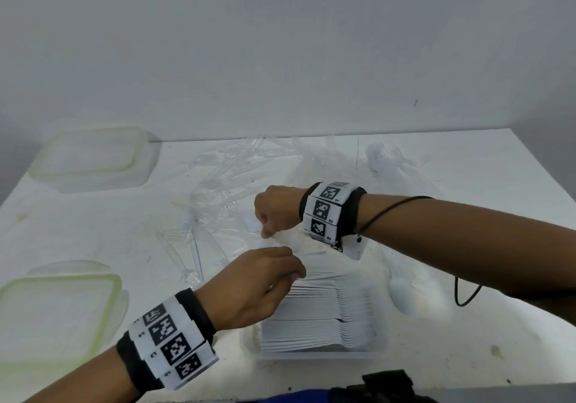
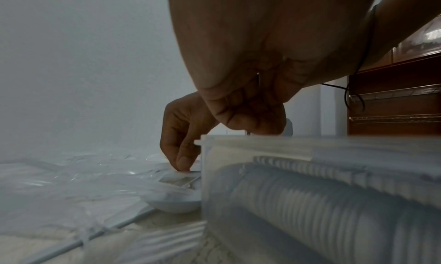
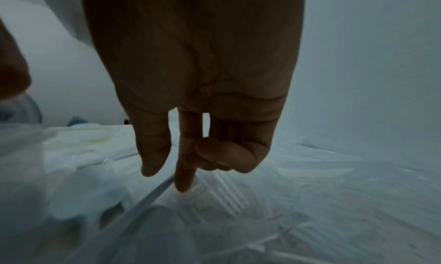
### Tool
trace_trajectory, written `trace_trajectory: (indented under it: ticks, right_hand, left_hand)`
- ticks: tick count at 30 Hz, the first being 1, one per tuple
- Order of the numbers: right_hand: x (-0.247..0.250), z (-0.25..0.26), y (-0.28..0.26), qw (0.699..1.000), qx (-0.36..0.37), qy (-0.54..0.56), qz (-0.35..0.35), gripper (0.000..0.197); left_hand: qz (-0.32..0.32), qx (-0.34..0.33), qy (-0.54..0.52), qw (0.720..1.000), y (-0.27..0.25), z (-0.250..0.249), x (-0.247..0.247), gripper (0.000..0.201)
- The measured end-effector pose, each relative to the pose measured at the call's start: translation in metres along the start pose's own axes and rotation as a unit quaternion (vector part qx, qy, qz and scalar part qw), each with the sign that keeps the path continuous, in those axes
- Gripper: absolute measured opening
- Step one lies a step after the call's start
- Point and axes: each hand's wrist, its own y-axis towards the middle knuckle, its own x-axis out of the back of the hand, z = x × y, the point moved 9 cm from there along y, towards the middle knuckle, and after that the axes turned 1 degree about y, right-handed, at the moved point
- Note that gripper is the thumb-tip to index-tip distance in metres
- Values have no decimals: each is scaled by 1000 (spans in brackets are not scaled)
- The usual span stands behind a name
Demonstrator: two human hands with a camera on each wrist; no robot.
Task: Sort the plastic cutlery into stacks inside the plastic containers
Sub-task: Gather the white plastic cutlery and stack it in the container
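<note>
An open clear container at the table's front middle holds stacks of white forks; through its wall the stacks show as ribs. My left hand hovers at the stack's far left end, fingers curled into the palm, with nothing seen in them. Just beyond the container, my right hand points down into a heap of clear cutlery. Its index fingertip touches a clear piece while the thumb hangs beside it. Whether they pinch it is unclear.
Two lidded containers stand at the left, one far and one near. A white spoon lies right of the open container. A small heap of clear forks sits at the back right. A black object lies at the front edge.
</note>
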Motion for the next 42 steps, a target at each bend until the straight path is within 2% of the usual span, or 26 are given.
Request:
trace_trajectory:
  ticks: [5, 8, 10, 12, 14, 16, 17, 19, 21, 25, 26, 28, 31, 35, 38, 42]
  right_hand:
    - [-9, 10, 6, 998, -1, -60, 33, 41]
    - [-3, 8, 6, 998, -5, -50, 26, 41]
    - [2, 3, 4, 999, -15, -34, 12, 42]
    - [7, -5, 1, 999, -35, -26, 11, 37]
    - [11, -14, -3, 998, -53, -26, 24, 29]
    - [16, -24, -9, 997, -64, -23, 36, 26]
    - [18, -30, -12, 997, -69, -16, 38, 26]
    - [22, -44, -19, 996, -75, 4, 44, 24]
    - [22, -60, -31, 995, -76, 33, 59, 19]
    - [23, -105, -58, 984, -80, 147, 69, 14]
    - [26, -120, -64, 980, -91, 173, 48, 14]
    - [36, -156, -77, 965, -137, 219, -36, 14]
    - [38, -215, -100, 920, -240, 262, -166, 16]
    - [24, -254, -125, 875, -342, 255, -230, 17]
    - [13, -259, -127, 871, -362, 242, -227, 18]
    - [1, -248, -119, 896, -356, 166, -207, 37]
  left_hand:
    - [-17, 0, 7, 1000, 4, 11, 2, 24]
    - [-22, 8, 17, 1000, 5, 15, 8, 27]
    - [-54, 38, 27, 997, 2, 25, 17, 32]
    - [-110, 117, 73, 984, -4, 50, 34, 33]
    - [-111, 233, 158, 953, -16, 88, 49, 20]
    - [-39, 346, 223, 911, -33, 127, 53, 13]
    - [3, 385, 246, 889, -43, 142, 52, 18]
    - [48, 422, 266, 865, -58, 163, 50, 30]
    - [40, 433, 243, 867, -63, 171, 51, 31]
    - [-5, 431, 169, 887, -58, 175, 55, 21]
    - [-20, 428, 155, 890, -57, 176, 56, 21]
    - [-46, 428, 128, 893, -57, 178, 57, 25]
    - [-68, 439, 100, 890, -60, 184, 59, 30]
    - [-97, 456, 74, 882, -65, 189, 61, 37]
    - [-102, 461, 67, 879, -66, 188, 60, 41]
    - [-114, 464, 59, 876, -64, 183, 61, 44]
